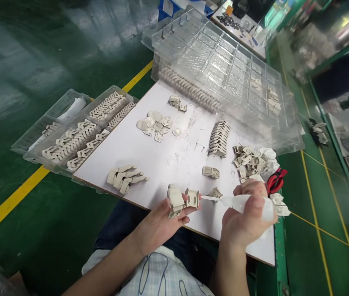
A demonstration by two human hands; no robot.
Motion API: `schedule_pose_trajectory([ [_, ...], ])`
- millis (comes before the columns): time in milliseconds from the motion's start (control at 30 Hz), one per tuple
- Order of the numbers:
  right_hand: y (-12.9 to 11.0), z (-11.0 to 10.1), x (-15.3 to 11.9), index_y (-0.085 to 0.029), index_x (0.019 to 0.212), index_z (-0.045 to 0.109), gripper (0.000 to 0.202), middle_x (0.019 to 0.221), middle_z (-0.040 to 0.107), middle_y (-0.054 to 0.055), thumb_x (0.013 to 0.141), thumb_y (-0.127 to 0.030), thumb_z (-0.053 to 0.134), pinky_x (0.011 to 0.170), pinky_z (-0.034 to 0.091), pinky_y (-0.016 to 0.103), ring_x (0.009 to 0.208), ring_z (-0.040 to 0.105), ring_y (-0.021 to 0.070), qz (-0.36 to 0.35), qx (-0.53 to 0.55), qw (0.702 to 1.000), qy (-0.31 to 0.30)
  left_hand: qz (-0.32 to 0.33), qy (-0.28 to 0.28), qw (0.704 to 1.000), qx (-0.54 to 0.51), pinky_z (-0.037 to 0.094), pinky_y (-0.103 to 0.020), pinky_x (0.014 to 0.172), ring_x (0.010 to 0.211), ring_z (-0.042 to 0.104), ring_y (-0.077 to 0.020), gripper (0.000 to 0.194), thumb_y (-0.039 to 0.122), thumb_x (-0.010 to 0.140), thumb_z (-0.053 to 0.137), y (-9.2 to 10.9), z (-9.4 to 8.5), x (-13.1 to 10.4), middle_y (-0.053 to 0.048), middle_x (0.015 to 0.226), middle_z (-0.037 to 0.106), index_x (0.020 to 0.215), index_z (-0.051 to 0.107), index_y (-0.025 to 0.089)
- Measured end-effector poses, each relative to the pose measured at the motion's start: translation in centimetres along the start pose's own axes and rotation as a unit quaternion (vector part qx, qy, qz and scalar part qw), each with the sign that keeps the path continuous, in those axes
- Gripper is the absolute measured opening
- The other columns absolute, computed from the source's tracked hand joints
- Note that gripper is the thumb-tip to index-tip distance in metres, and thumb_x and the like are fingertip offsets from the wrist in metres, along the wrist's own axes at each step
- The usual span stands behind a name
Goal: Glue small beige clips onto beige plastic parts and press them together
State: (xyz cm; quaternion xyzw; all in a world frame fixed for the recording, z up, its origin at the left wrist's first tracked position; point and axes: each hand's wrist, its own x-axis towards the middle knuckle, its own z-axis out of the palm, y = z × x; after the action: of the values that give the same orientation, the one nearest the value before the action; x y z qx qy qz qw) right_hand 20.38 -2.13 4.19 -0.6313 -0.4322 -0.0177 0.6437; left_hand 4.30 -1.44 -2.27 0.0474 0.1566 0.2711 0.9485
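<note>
White counter [180, 160]: left hand [161, 223] holds shell [176, 198] and clip [192, 198] — right hand [246, 218] clamped round bottle [234, 202], long axis crosswise, nozzle [211, 198] pointing left, just beside clip.

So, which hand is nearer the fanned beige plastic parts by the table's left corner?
Left. The left hand is right of the fanned beige parts, nearer the body; the right hand is farther right, holding a white plastic bottle.
</note>
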Motion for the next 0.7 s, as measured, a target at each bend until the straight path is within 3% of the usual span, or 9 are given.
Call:
schedule_pose_trajectory([
  [433, -0.44, 0.26, 0.1, -0.021, 0.055, 0.042, 0.044, 0.057, 0.033, -0.004, 0.094, -0.034, 0.059, 0.062, 0.028, 0.033, 0.059, 0.037, 0.0136, -0.032, 0.005, 0.999, -0.043, -0.011, -0.042, 0.999, 0.015, 0.035, -0.03, 0.085, 0.127, 0.056, -0.0293, 0.039, 0.058, 0.078, 0.077, 0.53, 0.17, 0.13, -0.004, 0.122, 0.07, 0.102, 0.077, 0.028],
  [700, 0.09, 0.32, -0.13, -0.021, 0.057, 0.043, 0.042, 0.058, 0.035, -0.004, 0.094, -0.031, 0.059, 0.062, 0.027, 0.033, 0.059, 0.036, 0.0138, -0.038, 0.0, 0.998, -0.046, -0.006, -0.028, 1.0, 0.012, 0.037, -0.026, 0.081, 0.12, 0.061, -0.025, 0.041, 0.058, 0.074, 0.081, 0.71, 0.82, 0.08, -0.006, 0.118, 0.072, 0.098, 0.079, 0.025],
])
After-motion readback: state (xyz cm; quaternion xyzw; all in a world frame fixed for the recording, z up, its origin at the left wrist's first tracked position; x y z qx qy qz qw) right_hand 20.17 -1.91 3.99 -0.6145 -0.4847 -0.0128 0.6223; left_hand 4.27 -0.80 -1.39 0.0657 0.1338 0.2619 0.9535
